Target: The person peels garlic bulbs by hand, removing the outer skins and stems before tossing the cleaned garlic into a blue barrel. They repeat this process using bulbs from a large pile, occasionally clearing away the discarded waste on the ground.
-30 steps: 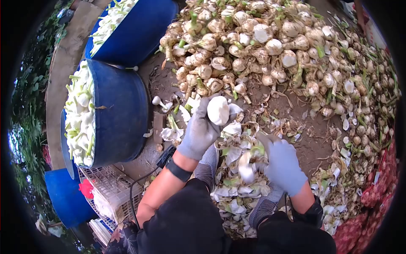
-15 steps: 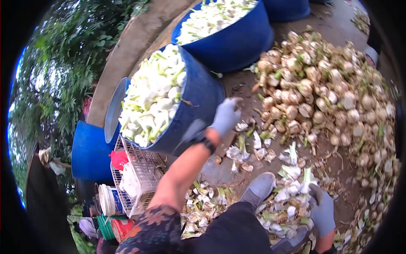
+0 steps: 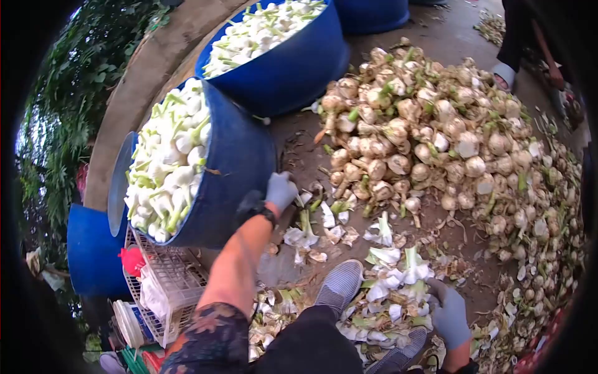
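Observation:
My left hand, in a pale grey glove, is beside the wall of a tilted blue tub. Its fingers look curled in, and what they hold, if anything, is hidden. Trimmed white garlic bulbs with green stems fill that tub. To the right of this hand lies a heap of untrimmed garlic, brownish with soil. Low on the right, my right hand, gloved with dark fingers, is at the edge of a pile of garlic peels and leaves. Its fingers are bent round, and I cannot make out their contents.
Another blue tub of cleaned garlic stands behind. A plastic crate with a red bag and a white bucket are at the left. My shoe is among the peels. Another person's foot shows at the far right.
My left hand has come down and back from beside the tub's upper side, and its fingers are more curled. My right hand stays by the peels. The view has shifted to the right.

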`<state>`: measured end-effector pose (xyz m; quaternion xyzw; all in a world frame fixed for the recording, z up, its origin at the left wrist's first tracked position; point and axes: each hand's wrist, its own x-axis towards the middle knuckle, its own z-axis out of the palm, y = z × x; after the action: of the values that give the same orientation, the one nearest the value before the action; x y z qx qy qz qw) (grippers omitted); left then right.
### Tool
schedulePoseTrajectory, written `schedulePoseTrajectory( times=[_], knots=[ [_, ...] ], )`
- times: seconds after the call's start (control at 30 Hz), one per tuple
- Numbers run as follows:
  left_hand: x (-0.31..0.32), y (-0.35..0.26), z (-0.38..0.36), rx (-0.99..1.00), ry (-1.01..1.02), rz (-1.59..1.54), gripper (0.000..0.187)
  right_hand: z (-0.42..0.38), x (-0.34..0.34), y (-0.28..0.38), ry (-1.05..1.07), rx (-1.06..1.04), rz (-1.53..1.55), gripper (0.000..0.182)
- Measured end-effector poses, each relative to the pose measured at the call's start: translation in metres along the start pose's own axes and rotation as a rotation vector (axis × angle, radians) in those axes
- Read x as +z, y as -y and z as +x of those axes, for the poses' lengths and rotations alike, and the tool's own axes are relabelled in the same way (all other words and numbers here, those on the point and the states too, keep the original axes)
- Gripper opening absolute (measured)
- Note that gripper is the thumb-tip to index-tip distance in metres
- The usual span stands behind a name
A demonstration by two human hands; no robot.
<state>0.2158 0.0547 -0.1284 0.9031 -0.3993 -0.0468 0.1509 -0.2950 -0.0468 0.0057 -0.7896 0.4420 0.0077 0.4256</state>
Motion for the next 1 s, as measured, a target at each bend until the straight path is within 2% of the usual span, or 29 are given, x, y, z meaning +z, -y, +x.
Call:
schedulePoseTrajectory(
  times=[0.07,0.1,0.13,0.17,0.2,0.23,0.27,0.3,0.37,0.4,0.43,0.47,0.5,0.53,0.57,0.63,0.67,0.7,0.77,0.8,0.83,0.87,0.9,0.93,0.97,1.0],
  knots=[
    [-0.035,-0.023,0.013,0.205,-0.245,-0.101,0.012,-0.001,0.002,0.002,0.02,0.007,0.018,0.039],
    [-0.069,-0.044,0.041,0.315,-0.363,0.071,0.013,0.0,0.002,0.003,0.04,-0.006,0.038,0.038],
    [-0.121,-0.076,0.062,0.481,-0.562,-0.047,0.015,-0.001,0.003,0.002,0.05,-0.021,0.032,0.039],
    [-0.155,-0.087,0.083,0.372,-0.69,-0.073,0.019,-0.004,0.004,0.001,0.064,-0.001,0.013,0.039],
    [-0.192,-0.101,0.095,0.419,-0.714,-0.177,0.028,-0.003,0.006,0.0,0.054,-0.004,0.007,0.039],
    [-0.206,-0.087,0.12,0.246,-0.856,0.067,0.037,-0.001,0.007,0.0,0.035,-0.011,0.007,0.04],
    [-0.222,-0.099,0.123,0.268,-0.906,0.09,0.038,0.0,0.008,0.001,0.047,0.018,0.082,0.038],
    [-0.228,-0.11,0.118,0.256,-0.729,-0.093,0.037,0.0,0.008,0.007,0.038,0.028,0.088,0.038],
    [-0.201,-0.17,0.056,0.316,-0.234,-0.488,0.028,0.002,0.008,0.018,0.056,0.01,0.139,0.041],
    [-0.154,-0.172,0.046,0.736,-0.342,-0.272,0.026,0.003,0.012,0.014,0.021,-0.051,0.111,0.041],
    [-0.125,-0.185,0.021,0.785,0.028,0.004,0.03,0.002,0.012,0.013,0.012,-0.029,0.11,0.041],
    [-0.084,-0.201,-0.001,0.969,0.206,-0.028,0.033,0.001,0.01,0.014,0.039,-0.033,0.074,0.041],
    [-0.052,-0.212,-0.015,0.988,0.333,0.123,0.033,0.002,0.008,0.012,0.067,-0.04,0.035,0.041],
    [-0.021,-0.212,-0.019,1.196,0.202,0.229,0.034,-0.001,0.008,0.007,0.057,-0.053,0.002,0.041],
    [-0.003,-0.214,-0.019,1.312,0.098,0.433,0.035,-0.006,0.007,0.005,0.066,-0.034,-0.003,0.041],
    [0.026,-0.214,-0.011,1.197,0.148,0.452,0.032,-0.009,0.001,0.003,0.071,0.013,0.019,0.041],
    [0.038,-0.228,-0.012,0.747,0.319,0.385,0.028,-0.011,0.002,-0.002,0.061,0.016,0.033,0.042],
    [0.044,-0.232,-0.013,0.763,0.319,0.385,0.028,-0.013,0.002,-0.007,0.049,0.025,0.038,0.042],
    [0.027,-0.246,-0.024,0.79,0.474,0.356,0.032,-0.019,0.004,-0.016,-0.021,-0.012,0.137,0.044],
    [0.02,-0.247,-0.041,0.722,0.456,0.044,0.039,-0.019,0.008,-0.025,-0.061,-0.039,0.161,0.048],
    [0.003,-0.262,-0.054,0.558,0.689,-0.25,0.044,-0.017,0.012,-0.031,-0.071,-0.029,0.178,0.048],
    [-0.025,-0.283,-0.075,0.09,1.055,-0.576,0.043,-0.014,0.017,-0.036,-0.098,0.046,0.357,0.051],
    [-0.015,-0.281,-0.099,0.023,1.134,-0.928,0.041,-0.011,0.019,-0.04,-0.123,0.122,0.531,0.054],
    [-0.013,-0.288,-0.121,0.167,1.092,-0.993,0.043,-0.006,0.018,-0.039,-0.173,0.072,0.521,0.054],
    [-0.019,-0.3,-0.133,0.137,1.233,-0.939,0.049,-0.003,0.018,-0.038,-0.224,0.035,0.503,0.054],
    [-0.022,-0.311,-0.144,0.139,1.278,-0.873,0.055,0.003,0.026,-0.05,-0.233,0.028,0.591,0.036]
  ],
)
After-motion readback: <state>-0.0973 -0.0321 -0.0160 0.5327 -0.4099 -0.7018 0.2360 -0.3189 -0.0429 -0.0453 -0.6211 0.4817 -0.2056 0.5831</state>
